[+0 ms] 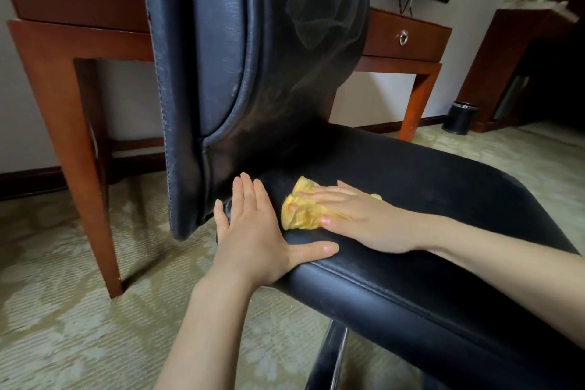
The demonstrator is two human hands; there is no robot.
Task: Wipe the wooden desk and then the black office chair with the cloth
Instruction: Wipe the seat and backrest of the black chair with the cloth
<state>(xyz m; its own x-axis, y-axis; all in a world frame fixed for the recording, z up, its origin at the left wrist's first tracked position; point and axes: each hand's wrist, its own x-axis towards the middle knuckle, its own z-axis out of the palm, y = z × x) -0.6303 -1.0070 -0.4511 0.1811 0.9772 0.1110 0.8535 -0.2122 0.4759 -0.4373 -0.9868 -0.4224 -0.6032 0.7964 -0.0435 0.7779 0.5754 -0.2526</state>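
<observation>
Head view: the black office chair (427, 193) fills the middle of the scene, its seat running from near right to the far left, where it meets the tall backrest (253, 41). The yellow cloth (304, 209) lies bunched on the left rear part of the seat, close to the backrest's foot. The right hand (357, 215) presses flat on it, fingers straight and close together and curled round nothing. Just left of the cloth, the left hand (253, 231) rests flat on the seat's corner. Its fingers are straight and together and its thumb is spread wide along the near edge, steadying the chair. The wooden desk (79, 35) stands behind the chair.

The seat looks like the part being wiped. To do it well, the palm should stay flat so the whole cloth bears on the leather. Strokes should overlap and run from the rear seam toward the near edge. The left hand should brace so the chair does not swivel. The crease where seat meets backrest probably needs a folded edge pushed into it.

The desk top is out of view, so I cannot tell whether it has been wiped. The chair's base is cut off below the chrome stem (338, 355). Part of the cloth lies hidden under the right hand. Faint streaks show on the backrest, but I cannot tell whether they are damp.
</observation>
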